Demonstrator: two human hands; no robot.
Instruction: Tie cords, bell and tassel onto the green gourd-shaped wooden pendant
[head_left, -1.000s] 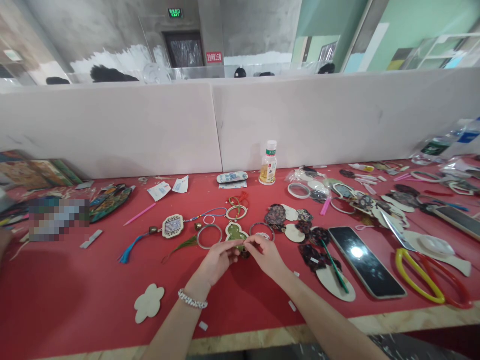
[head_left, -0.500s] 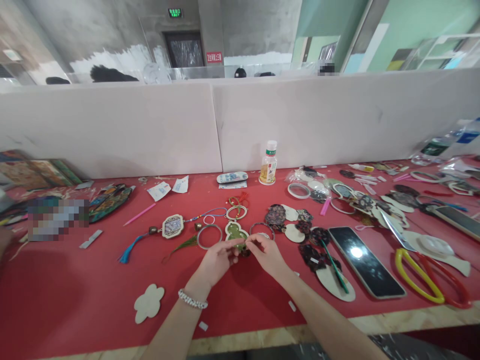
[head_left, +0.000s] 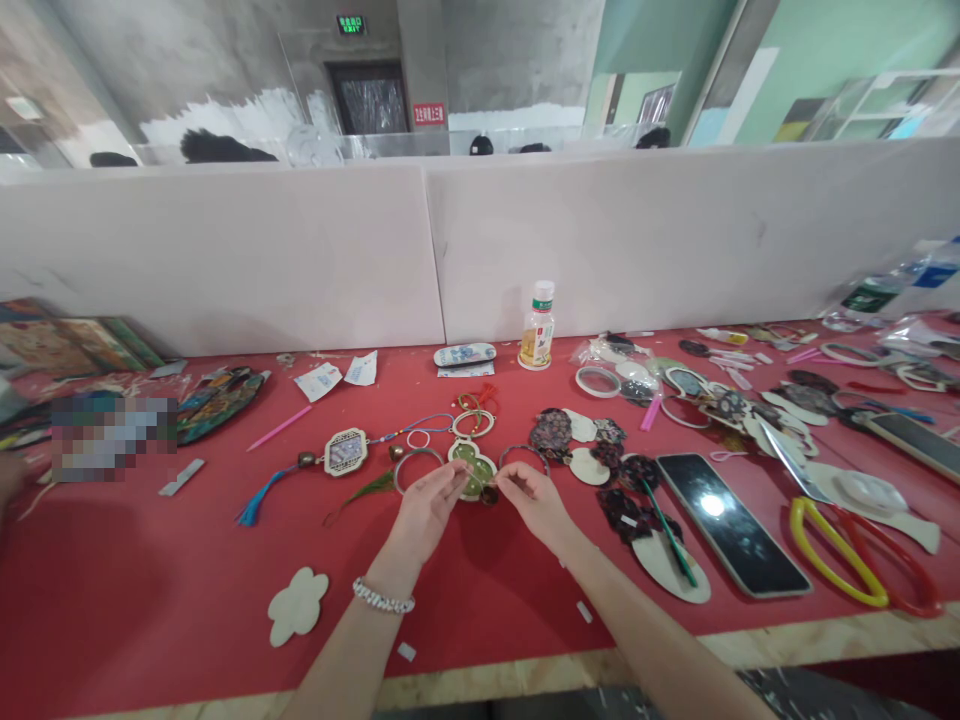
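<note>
At the far left of the red bench [head_left: 187, 580], picture boards [head_left: 60, 340] lean against the white partition [head_left: 225, 255], and a dark patterned oval piece [head_left: 225, 403] lies nearer. A small grey strip [head_left: 182, 477] rests in front of it. Next come a pink pencil [head_left: 279, 428], a pale flower-shaped cutout [head_left: 298, 607] close to the front edge, and a framed pendant [head_left: 346, 453] with a blue tassel [head_left: 255, 500].

The left hand [head_left: 427, 510], a beaded bracelet [head_left: 382, 597] on its wrist, partly covers a ring [head_left: 409, 458]. Its fingertips are drawn together at the left side of a green gourd-shaped pendant [head_left: 477, 482], which lies on the bench between the two hands, a brown bead [head_left: 489, 495] at its lower right. The right hand [head_left: 534, 505] has thumb and forefinger pinched just beside the pendant's right edge. Whether either grip has something fine in it, I cannot tell.

Behind stands a small bottle [head_left: 535, 335]. Farther right are dark patterned pieces [head_left: 551, 432], a green stick [head_left: 670, 533] across a pale oval [head_left: 664, 570], a phone [head_left: 733, 525], and scissors [head_left: 840, 555] with yellow and red handles.
</note>
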